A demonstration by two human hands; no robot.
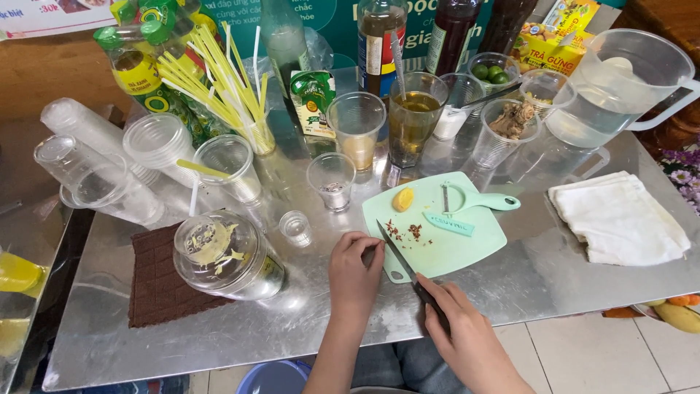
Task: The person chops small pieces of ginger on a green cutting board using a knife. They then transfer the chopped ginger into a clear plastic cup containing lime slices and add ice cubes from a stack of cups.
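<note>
My right hand point(461, 327) grips the dark handle of a small knife point(397, 252), its blade pointing up-left over the mint-green cutting board point(467, 248). My left hand point(355, 268) rests at the board's left edge with curled fingers touching the blade. Chopped red bits point(408, 231) lie on the board near the blade tip. A yellow ginger piece point(402, 198), a green peeler point(474, 200) and a small green strip point(448, 223) also lie on the board.
The steel table point(561, 277) holds a small cup with red bits point(332, 181), a shot glass point(295, 228), a glass of amber liquid point(414, 117), stacked plastic cups point(95, 160), yellow straws point(226, 80), a lidded jar point(226, 255) on a brown mat, a water jug point(620, 87) and a white cloth point(620, 217).
</note>
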